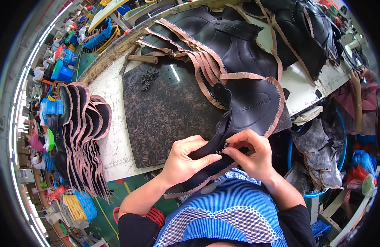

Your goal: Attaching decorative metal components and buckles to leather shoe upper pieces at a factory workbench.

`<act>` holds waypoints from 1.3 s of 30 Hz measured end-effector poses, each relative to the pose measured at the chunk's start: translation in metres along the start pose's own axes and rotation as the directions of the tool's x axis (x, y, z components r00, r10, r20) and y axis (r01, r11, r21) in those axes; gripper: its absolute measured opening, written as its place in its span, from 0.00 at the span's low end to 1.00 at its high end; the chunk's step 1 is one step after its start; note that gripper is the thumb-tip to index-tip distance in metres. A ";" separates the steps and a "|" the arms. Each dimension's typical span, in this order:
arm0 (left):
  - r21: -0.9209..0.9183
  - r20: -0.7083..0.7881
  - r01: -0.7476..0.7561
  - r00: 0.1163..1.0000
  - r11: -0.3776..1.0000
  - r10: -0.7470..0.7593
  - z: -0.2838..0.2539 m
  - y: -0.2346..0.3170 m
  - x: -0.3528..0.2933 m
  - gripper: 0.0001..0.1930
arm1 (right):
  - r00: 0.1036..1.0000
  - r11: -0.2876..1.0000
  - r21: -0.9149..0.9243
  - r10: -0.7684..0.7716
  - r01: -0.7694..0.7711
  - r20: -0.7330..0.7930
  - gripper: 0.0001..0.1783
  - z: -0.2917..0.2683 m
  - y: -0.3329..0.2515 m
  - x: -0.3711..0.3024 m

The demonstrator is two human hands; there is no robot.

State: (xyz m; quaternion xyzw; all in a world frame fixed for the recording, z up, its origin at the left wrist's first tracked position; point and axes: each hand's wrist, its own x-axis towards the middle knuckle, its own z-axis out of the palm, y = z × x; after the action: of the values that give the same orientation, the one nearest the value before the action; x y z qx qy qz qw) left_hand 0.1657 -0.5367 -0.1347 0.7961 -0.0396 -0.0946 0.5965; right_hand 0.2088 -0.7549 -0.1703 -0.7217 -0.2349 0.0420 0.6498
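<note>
The black boot upper (pixel 256 103) lies across the right part of the stone slab (pixel 169 119), its lower end hanging past the near edge of the tabletop (pixel 116 144) in front of the blue apron (pixel 223 201). The left hand (pixel 184 160) has its grip around a folded layer of the upper, thumb on top. The right hand (pixel 251 152) pinches thumb to forefinger right beside that thumb, on a small dark detail at the fold (too small to tell whether it is thread, trim or hardware).

Good work here would depend on the left grip: keep it firm and close to the pinch, so the layers cannot slide while the right fingertips work. Small, even movements should suit the leather better than hard tugs, which could stretch the tan zigzag-stitched edging. It would help to let the slab carry the upper's wide end. Keep the fold turned toward the eyes, and clear of the stacked uppers (pixel 190 35) along the tabletop's far edge, whose rims could catch.
</note>
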 end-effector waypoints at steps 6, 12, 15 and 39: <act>0.071 0.003 -0.115 0.993 0.991 0.115 0.002 -0.003 0.001 0.10 | 0.961 0.910 0.311 0.252 -0.275 0.115 0.11 -0.008 0.005 0.002; 0.091 -0.002 -0.079 0.997 0.993 0.079 0.003 -0.010 0.000 0.11 | 0.970 0.925 0.292 0.222 -0.242 0.100 0.09 -0.004 0.010 0.002; 0.176 0.008 -0.107 0.994 0.979 0.107 0.004 0.000 0.001 0.11 | 0.963 0.914 0.306 0.239 -0.267 0.125 0.09 -0.004 0.013 0.002; 0.194 0.046 -0.242 0.970 0.951 0.237 -0.010 -0.001 -0.004 0.09 | 0.833 0.908 -0.062 -0.352 0.415 0.426 0.13 -0.019 0.016 0.040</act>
State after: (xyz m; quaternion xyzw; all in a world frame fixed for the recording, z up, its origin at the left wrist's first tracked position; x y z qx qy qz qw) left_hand 0.1636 -0.5267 -0.1331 0.8396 -0.1517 -0.0261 0.5209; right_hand 0.2555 -0.7573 -0.1734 -0.6823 -0.5069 0.0409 0.5251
